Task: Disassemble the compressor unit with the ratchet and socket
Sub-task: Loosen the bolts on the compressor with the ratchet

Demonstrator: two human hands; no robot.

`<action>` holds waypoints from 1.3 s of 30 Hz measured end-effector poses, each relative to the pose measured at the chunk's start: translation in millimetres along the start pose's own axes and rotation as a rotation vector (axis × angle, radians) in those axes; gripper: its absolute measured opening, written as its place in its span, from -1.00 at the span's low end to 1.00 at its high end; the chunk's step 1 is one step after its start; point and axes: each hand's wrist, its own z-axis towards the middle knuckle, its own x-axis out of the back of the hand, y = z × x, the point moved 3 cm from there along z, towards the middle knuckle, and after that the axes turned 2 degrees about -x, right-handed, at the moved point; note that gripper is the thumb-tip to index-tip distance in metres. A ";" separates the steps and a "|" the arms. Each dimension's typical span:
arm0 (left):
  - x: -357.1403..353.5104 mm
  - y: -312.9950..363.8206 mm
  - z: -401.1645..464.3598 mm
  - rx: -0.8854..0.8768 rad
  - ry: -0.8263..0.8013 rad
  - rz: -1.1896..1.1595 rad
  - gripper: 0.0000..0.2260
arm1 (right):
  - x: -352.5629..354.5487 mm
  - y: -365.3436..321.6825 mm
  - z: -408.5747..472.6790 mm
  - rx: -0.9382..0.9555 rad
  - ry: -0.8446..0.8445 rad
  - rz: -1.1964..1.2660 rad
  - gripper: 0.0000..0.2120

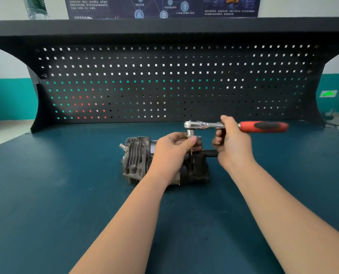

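Note:
A dark, finned compressor unit (137,161) lies on its side in the middle of the blue bench top (46,194). A chrome ratchet (196,124) with a red and black handle (263,126) is held level above the unit's right part, handle pointing right. Its socket (190,133) points down at the unit. My left hand (172,151) pinches the socket from the left and covers the middle of the unit. My right hand (231,141) grips the ratchet's chrome shank just left of the red handle. The bolt under the socket is hidden by my fingers.
A black pegboard (174,80) rises at the back of the bench under a dark shelf (164,26). A black stub (210,153) sticks out of the unit to the right. A small metal fitting (123,146) projects from the unit's left end.

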 end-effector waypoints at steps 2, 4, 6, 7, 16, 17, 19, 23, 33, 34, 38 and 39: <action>1.9 0.2 -0.2 -0.019 0.004 0.016 -0.93 | -10.6 -19.5 -18.4 0.438 -0.037 -0.309 -0.72; 4.7 1.2 -1.0 -0.038 -0.010 0.030 -0.89 | -26.1 -32.8 -48.5 0.986 -0.201 -0.722 -0.67; 6.4 1.5 -2.0 -0.058 -0.026 0.078 -0.85 | -32.2 -29.5 -70.1 1.361 -0.440 -0.882 -0.64; 5.5 1.6 -2.4 -0.060 -0.043 0.084 -0.89 | -32.4 -29.3 -72.6 1.348 -0.463 -0.882 -0.65; -5.9 0.8 -1.5 0.040 -0.077 -0.013 -0.85 | 3.1 -0.3 5.3 -0.168 0.002 0.077 -0.77; -6.4 0.4 -0.7 0.027 -0.066 -0.001 -0.87 | 4.1 5.3 5.1 -0.188 0.011 0.092 -0.78; -6.1 -0.7 0.3 0.023 -0.047 -0.008 -0.92 | 1.1 1.8 -0.3 -0.020 0.042 0.044 -0.76; 0.7 -0.9 -0.7 -0.028 -0.014 0.008 -0.98 | -18.8 -20.5 -52.3 0.888 -0.122 -0.542 -0.73; -2.1 -6.1 -0.4 0.043 -0.084 -0.013 -0.87 | -6.6 -21.7 -7.6 0.128 -0.023 -0.052 -0.76; -3.1 -5.7 -0.4 0.034 -0.080 -0.021 -0.88 | -2.1 -14.1 -2.2 -0.034 -0.012 0.058 -0.77; -4.3 -6.4 0.6 0.018 -0.026 -0.048 -0.90 | -1.6 -4.8 -8.1 0.107 -0.032 0.069 -0.74; -3.0 -5.7 0.6 0.016 -0.013 -0.049 -0.89 | -5.0 -11.8 -17.9 0.326 -0.056 -0.062 -0.73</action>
